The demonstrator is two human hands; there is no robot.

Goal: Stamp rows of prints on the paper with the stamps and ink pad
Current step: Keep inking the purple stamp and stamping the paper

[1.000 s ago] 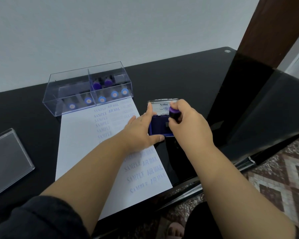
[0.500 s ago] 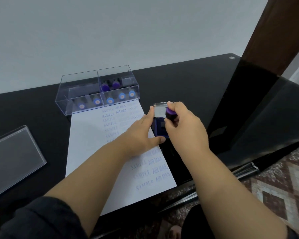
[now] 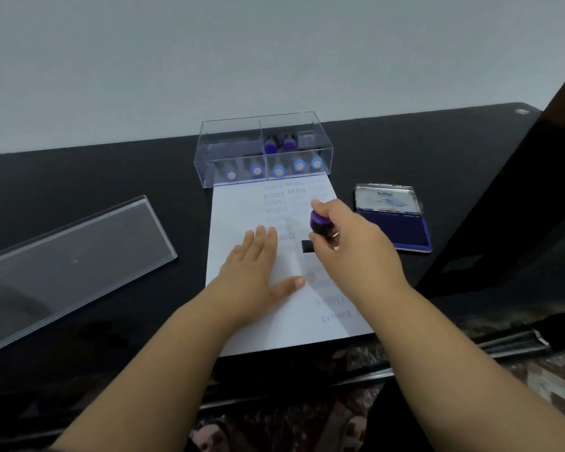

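Over the middle of the paper (image 3: 242, 203), your right hand (image 3: 349, 252) had its fingers (image 3: 320, 244) clenched round the stamp (image 3: 320, 223), purple knob uppermost and dark printing block facing down, seemingly so the face would land flat. Your left hand (image 3: 255, 272) lay at about nine o'clock from it, fingers released and flat on the sheet, likely to stop the thin, smooth paper sliding on the glossy black surface (image 3: 111, 171). Faint blue prints ran down the sheet. At three o'clock sat the ink pad (image 3: 395, 230), its shiny metal lid propped up. At twelve o'clock stood a clear, hard-walled box (image 3: 235, 141) of round-handled stamps; its flat lid (image 3: 69, 256) lay at nine o'clock.
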